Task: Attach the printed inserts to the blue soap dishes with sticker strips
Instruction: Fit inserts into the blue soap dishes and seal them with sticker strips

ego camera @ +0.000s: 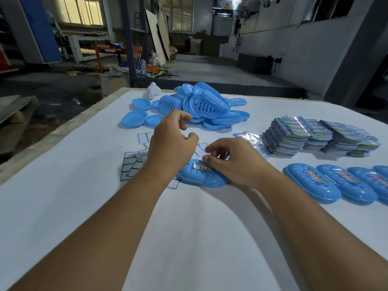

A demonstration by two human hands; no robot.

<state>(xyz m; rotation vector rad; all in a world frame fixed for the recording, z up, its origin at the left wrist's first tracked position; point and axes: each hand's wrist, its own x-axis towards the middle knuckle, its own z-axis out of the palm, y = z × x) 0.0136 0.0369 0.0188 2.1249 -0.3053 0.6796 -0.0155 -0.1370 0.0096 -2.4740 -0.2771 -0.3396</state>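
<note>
A blue soap dish lies bottom-up on the white table in front of me, with a shiny printed insert on its top. My right hand rests on the dish, its thumb and fingertips pressing on the insert. My left hand hovers just above and to the left of the dish with fingers loosely curled, holding nothing that I can see. Sticker strip sheets with white squares lie under and to the left of my left hand.
A heap of loose blue soap dishes sits at the table's far middle, beside a white object. Stacks of printed inserts stand at the right. A row of dishes with inserts attached lies at the right edge.
</note>
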